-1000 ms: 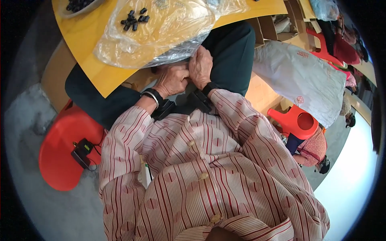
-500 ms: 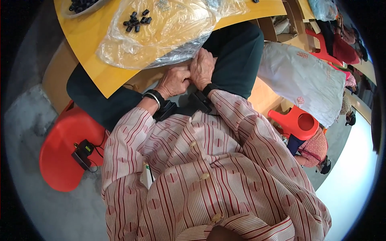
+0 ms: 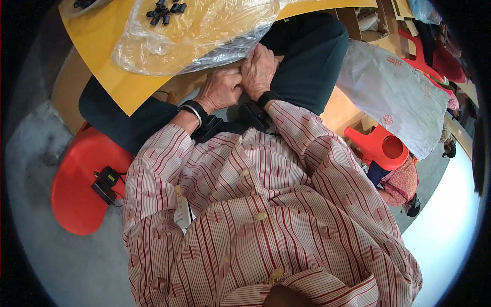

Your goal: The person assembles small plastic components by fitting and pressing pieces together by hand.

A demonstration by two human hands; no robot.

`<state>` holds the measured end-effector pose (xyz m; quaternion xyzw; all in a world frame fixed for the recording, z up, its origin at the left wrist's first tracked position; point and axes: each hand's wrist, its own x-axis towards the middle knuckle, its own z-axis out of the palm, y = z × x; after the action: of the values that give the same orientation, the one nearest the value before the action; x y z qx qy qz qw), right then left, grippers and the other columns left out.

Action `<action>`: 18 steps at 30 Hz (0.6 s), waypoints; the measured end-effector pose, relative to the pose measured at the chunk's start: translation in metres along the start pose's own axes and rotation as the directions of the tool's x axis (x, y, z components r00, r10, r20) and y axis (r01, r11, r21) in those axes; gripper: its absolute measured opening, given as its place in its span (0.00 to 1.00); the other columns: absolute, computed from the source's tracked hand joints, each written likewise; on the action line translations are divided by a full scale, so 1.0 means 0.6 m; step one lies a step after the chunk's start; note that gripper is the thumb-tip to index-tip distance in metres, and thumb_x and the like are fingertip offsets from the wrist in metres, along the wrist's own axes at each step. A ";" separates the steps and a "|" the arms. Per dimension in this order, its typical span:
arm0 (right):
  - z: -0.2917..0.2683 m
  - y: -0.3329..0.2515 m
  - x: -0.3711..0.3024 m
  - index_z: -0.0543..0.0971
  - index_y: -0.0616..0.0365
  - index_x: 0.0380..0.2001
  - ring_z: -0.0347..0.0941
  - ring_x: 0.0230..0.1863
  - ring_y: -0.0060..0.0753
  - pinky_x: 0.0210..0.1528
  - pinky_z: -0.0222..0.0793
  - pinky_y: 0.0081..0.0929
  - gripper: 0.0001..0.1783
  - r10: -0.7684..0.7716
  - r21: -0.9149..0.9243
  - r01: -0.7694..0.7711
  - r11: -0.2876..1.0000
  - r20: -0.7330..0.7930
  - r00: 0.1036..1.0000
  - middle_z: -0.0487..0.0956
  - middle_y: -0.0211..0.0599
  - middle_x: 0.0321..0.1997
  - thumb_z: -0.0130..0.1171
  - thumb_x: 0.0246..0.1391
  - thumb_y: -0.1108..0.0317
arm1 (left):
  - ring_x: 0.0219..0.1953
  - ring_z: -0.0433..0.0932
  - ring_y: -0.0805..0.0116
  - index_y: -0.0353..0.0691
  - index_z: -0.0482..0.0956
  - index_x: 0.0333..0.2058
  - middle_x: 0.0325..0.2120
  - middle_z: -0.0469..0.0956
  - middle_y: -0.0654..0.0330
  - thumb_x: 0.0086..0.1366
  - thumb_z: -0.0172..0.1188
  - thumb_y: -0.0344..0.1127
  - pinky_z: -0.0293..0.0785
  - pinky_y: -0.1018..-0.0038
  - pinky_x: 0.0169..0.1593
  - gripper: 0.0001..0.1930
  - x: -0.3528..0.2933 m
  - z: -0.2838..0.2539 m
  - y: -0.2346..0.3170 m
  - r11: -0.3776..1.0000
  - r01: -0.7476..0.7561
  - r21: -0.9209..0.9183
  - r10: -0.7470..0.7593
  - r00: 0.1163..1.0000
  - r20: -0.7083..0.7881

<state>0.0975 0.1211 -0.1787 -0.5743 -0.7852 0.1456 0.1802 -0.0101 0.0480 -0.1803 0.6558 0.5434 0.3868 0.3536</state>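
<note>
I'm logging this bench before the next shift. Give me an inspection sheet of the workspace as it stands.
Surface: yellow table, partly covered.
Job's things: clear plastic sheet; small black parts lie on it.
Clutter: white bag, red stool.
Hands: left hand and right hand pressed together at the sheet's edge; what they hold is hidden.
Cables: black device with cable on the red seat.
Surroundings: grey floor.
</note>
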 end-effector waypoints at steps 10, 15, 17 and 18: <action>-0.004 0.008 -0.005 0.70 0.57 0.22 0.66 0.33 0.47 0.37 0.58 0.41 0.15 0.000 -0.019 0.000 1.000 0.005 1.000 0.71 0.41 0.26 0.45 0.60 0.62 | 0.31 0.74 0.49 0.33 0.73 0.24 0.25 0.73 0.49 0.44 0.56 0.26 0.71 0.62 0.36 0.05 0.001 0.009 -0.001 0.999 0.007 0.049 -0.009 0.999 0.045; -0.003 0.017 -0.002 0.70 0.57 0.22 0.66 0.32 0.47 0.37 0.58 0.40 0.15 -0.005 -0.014 0.005 1.000 -0.023 1.000 0.71 0.41 0.25 0.45 0.60 0.62 | 0.31 0.74 0.49 0.33 0.73 0.24 0.26 0.73 0.49 0.45 0.56 0.26 0.71 0.62 0.36 0.05 0.006 0.015 -0.002 0.999 -0.012 0.051 0.010 0.999 0.042; -0.002 0.019 -0.003 0.70 0.57 0.22 0.66 0.32 0.47 0.37 0.58 0.40 0.15 -0.004 -0.012 0.004 1.000 -0.027 1.000 0.71 0.41 0.25 0.44 0.60 0.62 | 0.31 0.74 0.49 0.33 0.73 0.24 0.26 0.73 0.49 0.45 0.56 0.26 0.72 0.62 0.36 0.05 0.005 0.017 -0.004 0.998 -0.020 0.057 0.018 0.999 0.043; -0.002 0.020 -0.003 0.70 0.57 0.22 0.66 0.32 0.47 0.37 0.58 0.40 0.14 -0.011 -0.012 0.010 1.000 -0.032 0.999 0.71 0.41 0.25 0.45 0.60 0.62 | 0.31 0.74 0.49 0.33 0.73 0.24 0.26 0.73 0.50 0.45 0.55 0.26 0.72 0.62 0.36 0.05 0.006 0.018 -0.004 0.997 -0.030 0.064 0.029 0.999 0.027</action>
<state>0.1084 0.1231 -0.1832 -0.5735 -0.7860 0.1306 0.1903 -0.0011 0.0514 -0.1868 0.6800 0.5411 0.3654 0.3336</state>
